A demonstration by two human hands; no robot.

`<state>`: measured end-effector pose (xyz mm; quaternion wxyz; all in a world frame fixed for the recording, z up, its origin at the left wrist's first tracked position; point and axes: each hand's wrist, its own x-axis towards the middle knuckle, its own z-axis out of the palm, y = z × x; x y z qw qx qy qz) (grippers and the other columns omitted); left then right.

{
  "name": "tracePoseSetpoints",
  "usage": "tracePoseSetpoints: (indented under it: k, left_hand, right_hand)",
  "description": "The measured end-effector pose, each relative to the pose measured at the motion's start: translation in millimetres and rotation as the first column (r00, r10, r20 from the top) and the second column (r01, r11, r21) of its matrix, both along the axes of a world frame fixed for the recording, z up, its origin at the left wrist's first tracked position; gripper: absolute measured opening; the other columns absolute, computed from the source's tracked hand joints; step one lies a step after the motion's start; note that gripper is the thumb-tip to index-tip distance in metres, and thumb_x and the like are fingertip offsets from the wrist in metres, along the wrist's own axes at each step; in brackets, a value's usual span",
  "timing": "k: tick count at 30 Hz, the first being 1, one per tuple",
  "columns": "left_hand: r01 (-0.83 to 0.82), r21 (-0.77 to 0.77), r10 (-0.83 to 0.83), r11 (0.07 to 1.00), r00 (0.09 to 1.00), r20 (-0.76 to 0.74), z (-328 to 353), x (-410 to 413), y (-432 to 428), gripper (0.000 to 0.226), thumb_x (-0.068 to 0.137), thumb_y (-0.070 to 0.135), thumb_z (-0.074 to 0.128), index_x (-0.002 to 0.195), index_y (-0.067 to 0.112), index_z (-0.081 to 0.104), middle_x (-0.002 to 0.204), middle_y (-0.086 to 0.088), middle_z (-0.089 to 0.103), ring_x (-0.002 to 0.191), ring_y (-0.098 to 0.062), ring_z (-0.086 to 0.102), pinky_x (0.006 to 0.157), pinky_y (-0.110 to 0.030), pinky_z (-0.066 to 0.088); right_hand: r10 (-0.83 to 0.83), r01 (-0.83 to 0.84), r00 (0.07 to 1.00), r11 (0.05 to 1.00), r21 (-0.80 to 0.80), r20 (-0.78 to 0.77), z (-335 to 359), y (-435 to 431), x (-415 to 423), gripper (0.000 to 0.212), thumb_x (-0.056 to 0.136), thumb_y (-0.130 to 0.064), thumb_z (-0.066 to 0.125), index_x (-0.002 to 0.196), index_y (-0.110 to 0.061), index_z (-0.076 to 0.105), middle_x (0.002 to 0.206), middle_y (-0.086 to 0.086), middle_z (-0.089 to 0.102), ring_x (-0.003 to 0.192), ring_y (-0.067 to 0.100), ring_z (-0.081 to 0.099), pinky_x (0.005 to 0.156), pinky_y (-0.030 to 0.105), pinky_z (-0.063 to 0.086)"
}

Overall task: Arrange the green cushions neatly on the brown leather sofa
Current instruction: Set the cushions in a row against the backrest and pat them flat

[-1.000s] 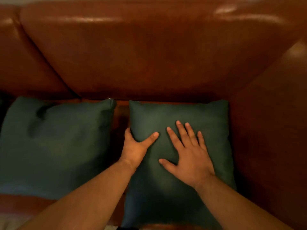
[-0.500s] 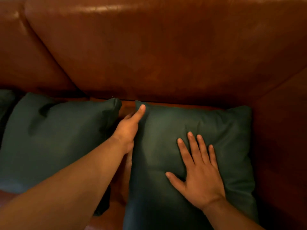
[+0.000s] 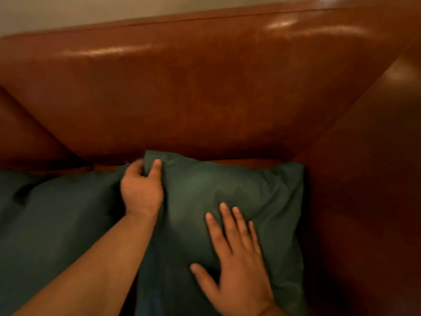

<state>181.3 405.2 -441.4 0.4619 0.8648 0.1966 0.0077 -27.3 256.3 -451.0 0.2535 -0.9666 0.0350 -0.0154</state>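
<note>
Two dark green cushions lie on the seat of the brown leather sofa (image 3: pixel 205 87). The right cushion (image 3: pixel 255 192) sits against the sofa's right armrest (image 3: pixel 369 179). My left hand (image 3: pixel 142 190) grips that cushion's upper left corner, thumb on top and fingers behind the edge. The corner is lifted toward the backrest. My right hand (image 3: pixel 237 263) lies flat and spread on the cushion's lower middle, pressing it down. The left cushion (image 3: pixel 57 224) lies beside it, partly hidden by my left forearm.
The backrest rises behind both cushions, with a seam to another back section at the far left (image 3: pixel 27 137). A pale wall (image 3: pixel 68 10) shows above the sofa. A strip of bare seat (image 3: pixel 239 163) shows behind the right cushion.
My left hand has closed on the right cushion's upper left corner and raised it. My right hand stays flat on the cushion. The view has tilted up, showing the sofa's top edge.
</note>
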Motion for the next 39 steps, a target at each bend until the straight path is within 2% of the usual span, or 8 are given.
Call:
tracePoseSetpoints:
  k: [3,8,12,17,25,29,35,39]
  left_hand:
    - [0.280,0.363,-0.365,0.888,0.911,0.189,12.7,-32.9,4.2,0.055,0.101,0.035,0.061,0.151,0.012,0.053,0.158,-0.012,0.051,0.149,-0.030,0.045,0.126,-0.045,0.034]
    - [0.665,0.666,-0.775,0.338,0.598,-0.204,-14.6,-134.7,-20.1,0.078,0.098,0.061,0.044,0.165,0.022,0.036,0.176,-0.006,0.022,0.163,-0.034,0.017,0.126,-0.065,0.019]
    - [0.664,0.680,-0.712,0.312,0.637,-0.295,-22.9,-121.6,-26.9,0.082,0.099,0.064,0.038,0.168,0.024,0.024,0.178,-0.005,0.014,0.165,-0.033,0.009,0.128,-0.064,0.014]
    - [0.685,0.686,-0.683,0.244,0.624,-0.380,-30.0,-114.5,-20.5,0.083,0.100,0.063,0.035,0.169,0.021,0.019,0.178,-0.007,0.013,0.164,-0.034,0.009,0.127,-0.066,0.017]
    - [0.720,0.676,-0.606,0.155,0.610,-0.511,-22.5,-107.1,-33.0,0.083,0.101,0.067,0.009,0.167,0.019,-0.007,0.178,-0.010,-0.006,0.164,-0.038,-0.010,0.128,-0.068,0.001]
    - [0.682,0.702,-0.711,0.207,0.598,-0.370,-5.6,-119.4,-48.4,0.072,0.101,0.037,0.039,0.166,0.008,0.025,0.176,-0.018,0.016,0.163,-0.043,0.011,0.127,-0.068,0.017]
    - [0.781,0.599,-0.833,0.175,0.442,-0.333,-17.6,-134.1,-36.6,0.089,0.099,0.080,0.021,0.170,0.028,0.008,0.179,0.000,-0.002,0.165,-0.028,-0.007,0.131,-0.060,0.003]
    - [0.754,0.651,-0.797,0.084,0.443,-0.410,-23.6,-125.6,-49.4,0.107,0.089,0.094,0.021,0.170,0.025,0.008,0.179,-0.006,-0.001,0.165,-0.034,-0.004,0.129,-0.065,0.005]
  right_hand:
    - [0.023,-0.026,0.999,0.997,0.076,0.036,9.9,-7.8,27.0,0.059,0.101,-0.066,0.045,0.151,-0.036,0.054,0.163,-0.008,0.046,0.147,0.019,0.046,0.113,0.048,0.042]
    - [-0.198,0.194,0.969,0.980,-0.039,-0.147,-3.4,-79.6,71.4,0.060,0.105,-0.058,0.030,0.154,-0.030,0.053,0.167,0.001,0.040,0.150,0.027,0.041,0.126,0.056,0.023]
    - [-0.349,0.431,0.857,0.888,0.158,-0.380,-27.1,-145.2,96.5,0.067,0.109,-0.049,0.043,0.167,-0.024,0.025,0.177,0.010,0.014,0.162,0.029,0.013,0.132,0.041,0.009]
    - [-0.346,0.756,0.636,0.101,0.646,-0.690,-32.5,-170.0,118.6,0.054,0.106,-0.034,0.062,0.157,-0.022,0.047,0.143,0.002,0.067,0.125,0.021,0.068,0.101,0.044,0.059]
    - [-0.534,0.771,0.624,0.304,0.560,-0.570,-37.3,-156.1,131.4,0.018,0.107,-0.027,0.059,0.092,-0.029,0.068,0.107,0.002,0.073,0.104,0.027,0.069,0.096,0.045,0.057]
    - [-0.641,0.768,0.621,0.381,0.515,-0.452,-41.8,-151.1,124.3,0.021,0.104,-0.038,0.063,0.094,-0.022,0.072,0.101,0.008,0.076,0.100,0.033,0.072,0.092,0.051,0.060]
    - [-0.211,0.812,0.562,-0.042,0.582,-0.800,-46.5,-133.4,64.1,0.083,0.067,-0.089,0.071,0.130,-0.034,0.073,0.121,-0.001,0.079,0.113,0.025,0.075,0.106,0.049,0.054]
    - [-0.348,0.806,0.561,0.021,0.592,-0.751,-55.4,-127.1,29.4,0.074,0.068,-0.071,0.085,0.124,-0.024,0.075,0.111,-0.002,0.082,0.103,0.022,0.079,0.101,0.049,0.059]
